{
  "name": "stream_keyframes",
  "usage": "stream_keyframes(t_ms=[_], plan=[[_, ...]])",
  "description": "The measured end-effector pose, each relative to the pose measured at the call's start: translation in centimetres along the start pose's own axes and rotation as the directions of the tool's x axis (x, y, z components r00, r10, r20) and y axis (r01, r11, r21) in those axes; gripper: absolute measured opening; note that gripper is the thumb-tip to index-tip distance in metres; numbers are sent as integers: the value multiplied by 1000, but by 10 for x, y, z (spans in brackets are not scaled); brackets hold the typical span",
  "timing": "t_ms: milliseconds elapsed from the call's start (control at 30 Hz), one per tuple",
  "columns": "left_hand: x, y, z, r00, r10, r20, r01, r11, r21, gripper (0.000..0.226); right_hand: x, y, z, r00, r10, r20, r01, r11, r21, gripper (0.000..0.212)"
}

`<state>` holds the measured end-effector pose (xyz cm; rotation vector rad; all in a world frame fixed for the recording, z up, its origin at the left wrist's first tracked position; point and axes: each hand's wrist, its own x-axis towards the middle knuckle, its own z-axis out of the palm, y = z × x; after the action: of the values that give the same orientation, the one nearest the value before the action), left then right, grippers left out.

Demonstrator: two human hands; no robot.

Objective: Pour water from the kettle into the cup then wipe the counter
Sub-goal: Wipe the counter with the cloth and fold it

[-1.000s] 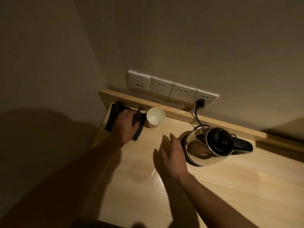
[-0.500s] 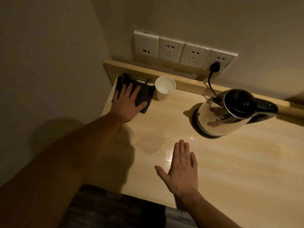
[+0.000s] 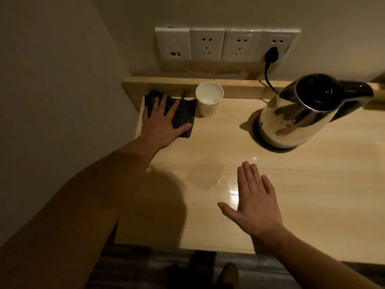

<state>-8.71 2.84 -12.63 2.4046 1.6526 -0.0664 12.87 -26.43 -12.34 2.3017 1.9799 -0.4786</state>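
A steel kettle (image 3: 295, 119) with a black lid and handle stands on its base at the back right of the wooden counter (image 3: 312, 195). A white paper cup (image 3: 209, 102) stands upright against the back ledge, water visible inside. Left of the cup lies a dark cloth (image 3: 183, 117). My left hand (image 3: 162, 124) lies flat on the cloth, fingers spread. My right hand (image 3: 255, 202) hovers flat and open over the counter's front middle, holding nothing. A thin wet patch (image 3: 220, 180) glistens just left of it.
A row of wall sockets (image 3: 225, 45) sits above the ledge; the kettle's black plug (image 3: 271, 55) and cord occupy the rightmost one. A wall (image 3: 52, 101) closes the left side. The counter's front edge runs below my right hand, with dark floor beneath.
My right hand has drawn back from beside the kettle toward the front of the counter. My left hand has flattened on the cloth. The camera view has shifted back and down.
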Motion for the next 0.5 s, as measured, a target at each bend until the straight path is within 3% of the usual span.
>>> stream_keyframes(t_ms=[500], plan=[[-51, -15, 15, 997, 74, -31, -74, 997, -4, 96, -2, -7, 3, 998, 35, -51, -36, 999, -29, 111]])
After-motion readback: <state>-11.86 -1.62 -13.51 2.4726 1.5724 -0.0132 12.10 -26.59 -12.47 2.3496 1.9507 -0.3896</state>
